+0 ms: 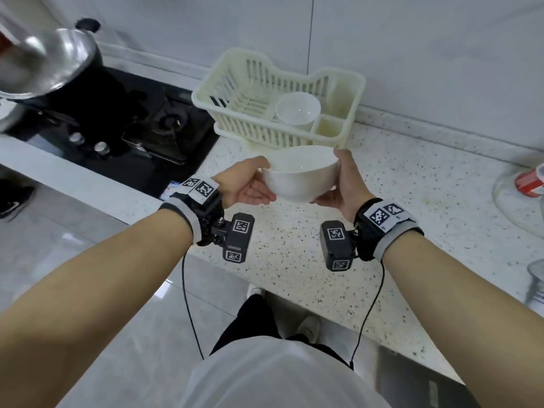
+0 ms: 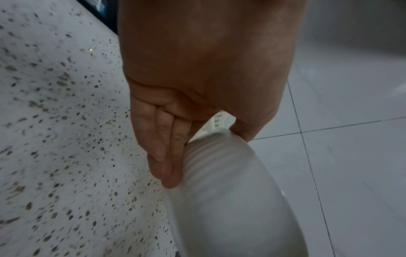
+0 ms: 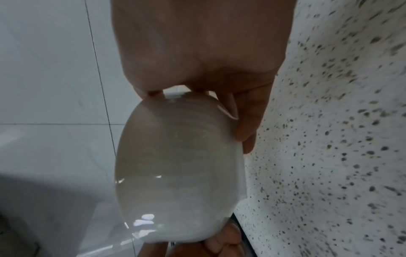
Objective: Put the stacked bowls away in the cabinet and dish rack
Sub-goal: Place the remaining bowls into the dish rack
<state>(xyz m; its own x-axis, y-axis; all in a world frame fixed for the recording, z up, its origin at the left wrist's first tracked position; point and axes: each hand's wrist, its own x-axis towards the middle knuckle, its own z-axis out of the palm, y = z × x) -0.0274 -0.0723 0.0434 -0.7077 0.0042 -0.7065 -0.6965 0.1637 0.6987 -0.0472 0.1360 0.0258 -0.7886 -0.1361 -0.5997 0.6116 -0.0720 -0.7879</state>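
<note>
While a white bowl [image 1: 300, 175] is held upright between them, the left hand [image 1: 247, 187] and right hand [image 1: 343, 187] are cupped around its sides, just short of the dish rack [image 1: 206, 97].

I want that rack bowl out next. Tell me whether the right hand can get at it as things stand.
Probably not yet: the right hand and the left hand both hold a bowl. The path looks free; the rack is open-topped, its bowl uncovered.

I see the dish rack [image 1: 276, 95] at the back of the surface [image 1: 397, 184], a bowl [image 1: 298, 108] inside it, stove [image 1: 141, 113] to its left.
</note>
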